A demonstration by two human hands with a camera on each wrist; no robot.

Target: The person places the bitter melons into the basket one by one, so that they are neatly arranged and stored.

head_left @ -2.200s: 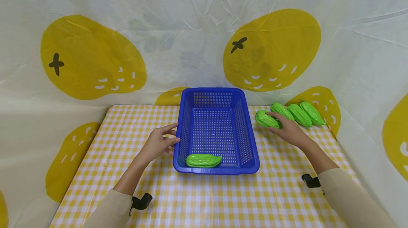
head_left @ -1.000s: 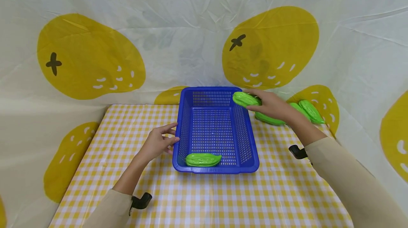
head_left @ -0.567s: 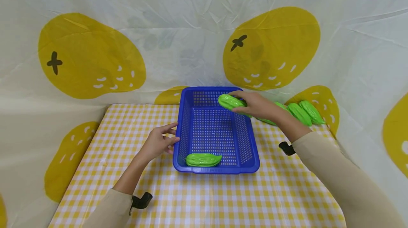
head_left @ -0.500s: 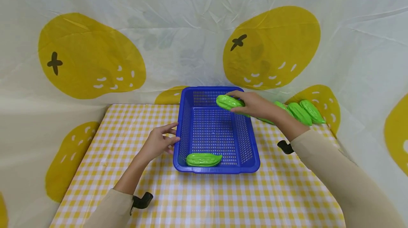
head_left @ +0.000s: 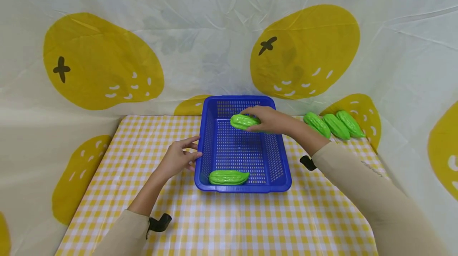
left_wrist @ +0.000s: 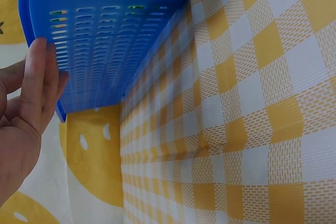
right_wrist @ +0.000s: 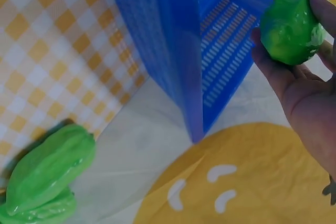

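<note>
A shiny green bitter melon [head_left: 244, 121] is gripped between the thumb and fingers of my right hand [head_left: 269, 119], over the far half of a blue plastic basket [head_left: 243, 189]. The right wrist view shows the same bitter melon [right_wrist: 290, 27] end-on inside the basket's opening. Another bitter melon [head_left: 229, 177] lies crosswise at the basket's near end. On the left, my left hand [head_left: 176, 158] touches the basket's side rim with extended fingertips. In the left wrist view, the fingers [left_wrist: 35, 77] rest against the perforated outer wall.
Several more bitter melons lie on the table to the right of the basket, the nearest bitter melon [head_left: 317, 125] tilted. A yellow-checked tablecloth [head_left: 222, 224] covers the table. A white curtain [head_left: 207, 49] with yellow fruit prints stands behind and at both sides.
My right hand has picked up a bitter melon from the right-hand group and carried it left over the basket, lately lower and nearer. The left hand has stayed at the rim.
</note>
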